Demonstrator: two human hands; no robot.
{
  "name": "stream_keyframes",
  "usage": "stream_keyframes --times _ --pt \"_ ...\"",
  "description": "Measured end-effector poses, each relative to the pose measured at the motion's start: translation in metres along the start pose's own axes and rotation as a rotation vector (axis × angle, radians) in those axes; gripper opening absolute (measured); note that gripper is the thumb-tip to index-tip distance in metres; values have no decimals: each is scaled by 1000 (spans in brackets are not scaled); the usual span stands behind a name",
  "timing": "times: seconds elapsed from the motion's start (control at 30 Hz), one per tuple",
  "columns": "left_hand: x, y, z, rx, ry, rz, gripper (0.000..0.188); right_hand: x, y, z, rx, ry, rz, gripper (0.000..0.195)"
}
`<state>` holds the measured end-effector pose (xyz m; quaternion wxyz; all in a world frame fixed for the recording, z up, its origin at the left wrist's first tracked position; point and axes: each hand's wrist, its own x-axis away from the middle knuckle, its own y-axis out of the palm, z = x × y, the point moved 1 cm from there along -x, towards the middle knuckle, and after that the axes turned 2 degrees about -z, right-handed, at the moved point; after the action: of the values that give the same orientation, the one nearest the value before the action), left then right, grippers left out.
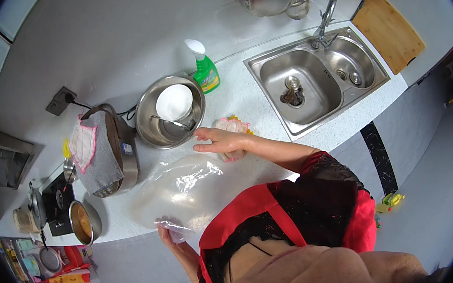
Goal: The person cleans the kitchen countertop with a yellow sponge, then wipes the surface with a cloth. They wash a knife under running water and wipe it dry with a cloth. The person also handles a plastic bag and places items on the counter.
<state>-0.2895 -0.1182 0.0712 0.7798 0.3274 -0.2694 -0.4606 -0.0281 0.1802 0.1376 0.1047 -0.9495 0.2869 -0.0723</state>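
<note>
My left hand [169,232] grips the lower edge of a large clear plastic bag [185,184], which looks puffed out over the counter's front edge. My right hand [218,140] hovers near the bag's upper side with its fingers apart and nothing in them. Just beyond its fingertips stands a stainless steel basin [145,125] holding a white bowl [174,102] and a metal utensil. Beneath and beside my right wrist lies a white cloth with pink edging [231,125]. A green spray bottle [207,74] with a white head stands behind the basin.
A double steel sink [299,83] with dark scraps at its drain is on the right, beside a wooden cutting board [390,32]. Left are a cloth-covered cooker [128,165], a steel pot with brown contents [93,219] and a black stove [57,221]. Pans hang on the wall.
</note>
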Motion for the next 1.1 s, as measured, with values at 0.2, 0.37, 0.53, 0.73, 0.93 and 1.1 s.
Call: stream_keyframes --times 0.2,0.37,0.53,0.73,0.93,1.1 --pt "12 -5 1 22 28 -74 17 19 -2 -13 -278 131 -281 57" --pt "17 35 -2 -388 36 101 15 27 -1 -9 -573 -48 -121 31" --pt "31 47 -5 -560 -106 -34 19 57 -10 -28 -561 -83 42 27" --pt "61 57 -2 -475 -24 85 34 92 -1 -55 -274 -188 47 32" --pt "125 15 2 -440 159 273 23 115 60 -89 -213 -52 -132 27" --pt "204 3 14 -295 304 540 17 93 131 -86 -216 -58 -237 17"
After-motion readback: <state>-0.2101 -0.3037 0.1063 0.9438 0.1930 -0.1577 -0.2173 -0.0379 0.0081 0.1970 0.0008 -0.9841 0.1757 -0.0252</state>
